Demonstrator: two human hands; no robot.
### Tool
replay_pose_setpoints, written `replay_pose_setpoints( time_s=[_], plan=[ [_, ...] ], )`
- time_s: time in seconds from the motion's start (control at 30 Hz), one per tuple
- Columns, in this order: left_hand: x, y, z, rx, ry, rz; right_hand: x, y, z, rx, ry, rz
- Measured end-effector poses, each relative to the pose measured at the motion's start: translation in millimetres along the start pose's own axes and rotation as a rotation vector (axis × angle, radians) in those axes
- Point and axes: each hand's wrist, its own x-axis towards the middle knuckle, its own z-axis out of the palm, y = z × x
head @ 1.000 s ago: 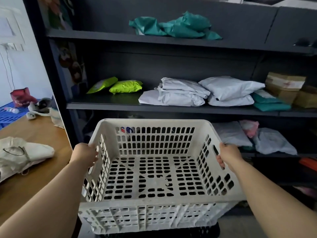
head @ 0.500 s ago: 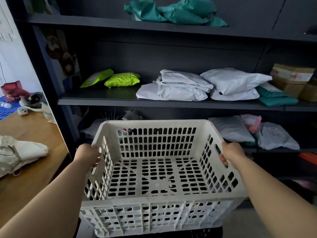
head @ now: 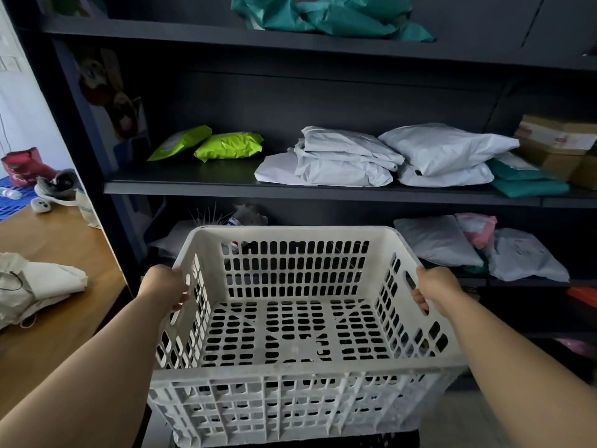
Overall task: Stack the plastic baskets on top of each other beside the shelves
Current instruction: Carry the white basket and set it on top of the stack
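Two outstretched arms, left hand [head: 165,287] and right hand [head: 434,287] on white basket [head: 290,379] sides

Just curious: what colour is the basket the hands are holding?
White, with slotted holes; the head view shows the basket clearly.

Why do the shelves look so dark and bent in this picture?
Head view: light comes from the bright wall at left, so the dark shelves sit in shadow while the white basket and both hands, left hand and right hand, stay well lit; the wide-angle lens bows the shelf edges; nothing is noticeably blurred.
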Motion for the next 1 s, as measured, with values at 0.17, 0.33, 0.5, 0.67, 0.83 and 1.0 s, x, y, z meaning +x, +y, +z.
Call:
replay_pose_setpoints(
  time_s=[0.17,0.33,0.5,0.67,0.83,1.0],
  plan=[
    [3,2,3,0.029,-0.018,-0.009,-1,-4,1,-0.127,-0.007,0.021],
    [8,0,-4,0.254,0.013,0.068,-7,6,-2,-0.432,0.131,-0.294],
    [-5,2,-6,0.639,0.053,0.24,-28,9,-2,-0.583,0.155,-0.533],
    [-49,-18,-3,0.907,0.025,0.339,-72,23,-3,-0.76,0.018,-0.679],
    [-99,-42,-14,1.07,-0.184,0.568,-123,37,-14,-0.706,-0.314,-0.756],
    [-126,-50,-27,0.952,-0.454,0.659,-140,53,-24,-0.762,-0.428,-0.757]
  ],
)
